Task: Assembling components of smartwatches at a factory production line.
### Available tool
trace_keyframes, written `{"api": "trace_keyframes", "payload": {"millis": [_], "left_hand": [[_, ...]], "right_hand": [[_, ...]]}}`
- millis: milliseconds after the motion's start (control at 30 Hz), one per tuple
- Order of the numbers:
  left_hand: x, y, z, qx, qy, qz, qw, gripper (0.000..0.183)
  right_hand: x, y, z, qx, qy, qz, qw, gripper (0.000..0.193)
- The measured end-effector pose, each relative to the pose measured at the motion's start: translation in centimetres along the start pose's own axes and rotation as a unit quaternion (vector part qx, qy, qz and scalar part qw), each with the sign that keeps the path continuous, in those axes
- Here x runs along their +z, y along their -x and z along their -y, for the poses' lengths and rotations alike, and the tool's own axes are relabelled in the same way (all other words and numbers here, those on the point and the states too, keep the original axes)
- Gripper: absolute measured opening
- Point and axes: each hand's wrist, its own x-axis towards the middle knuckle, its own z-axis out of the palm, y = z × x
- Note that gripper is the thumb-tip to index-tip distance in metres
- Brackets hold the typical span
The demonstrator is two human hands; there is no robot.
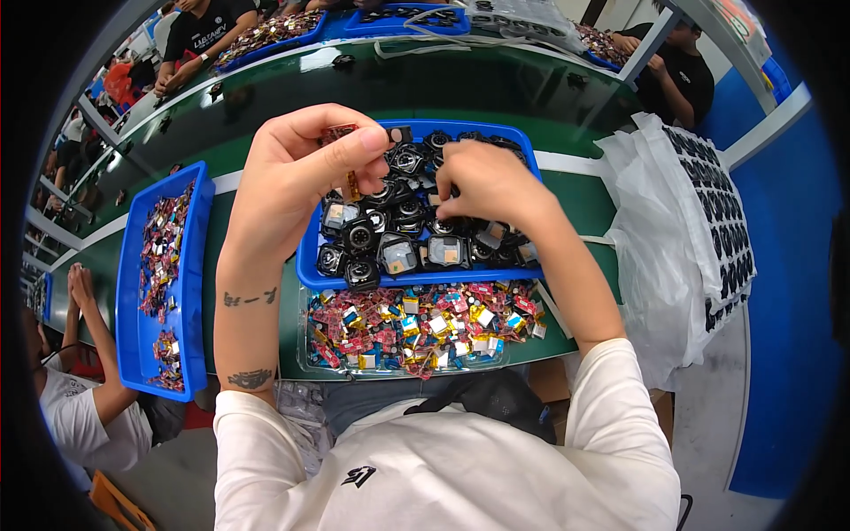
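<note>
From my remote seat, starting at nine o'clock, a side bin [190, 292] lies along the green table [266, 106], holding a scatter of small red and gold parts; a neighbour's forearm [93, 341] rises beside it. Next over, my left hand [292, 177] is curled closed, thumb and fingers pinching a small reddish part [341, 134] at about eleven o'clock from frame centre, just above the near-left corner of the blue tray [305, 265]. That tray sits at centre, packed with black watch bodies [398, 239]. Directly toward six o'clock from it, touching its near wall, a clear tray [305, 350] holds a dense heap of pink, gold and blue boards [416, 327]. My right hand [487, 186] is down in the blue tray at one o'clock, fingers bent onto the watch bodies; whether it actually grips one I cannot tell. At three o'clock a white plastic bag [655, 248] slumps beside a sheet of black rings [722, 212].
</note>
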Motion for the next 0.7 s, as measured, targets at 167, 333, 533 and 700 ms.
{"api": "trace_keyframes", "payload": {"millis": [167, 333, 533, 700], "left_hand": [[0.1, 0.0, -0.1, 0.011, -0.016, -0.02, 1.0, 0.016], [0.1, -0.1, 0.1, 0.019, -0.037, -0.046, 0.998, 0.017], [0.2, -0.2, 0.1, 0.011, -0.089, -0.049, 0.995, 0.014], [0.8, -0.3, 0.5, 0.026, -0.108, -0.076, 0.991, 0.017]], "right_hand": [[0.3, -0.4, -0.8, -0.078, -0.051, -0.057, 0.994, 0.016], [-1.2, -1.0, -0.4, -0.055, -0.504, -0.078, 0.858, 0.021], [-2.0, -0.8, 1.2, 0.024, -0.585, -0.161, 0.794, 0.018], [-1.7, -0.7, 1.1, 0.026, -0.546, -0.211, 0.811, 0.018]]}}
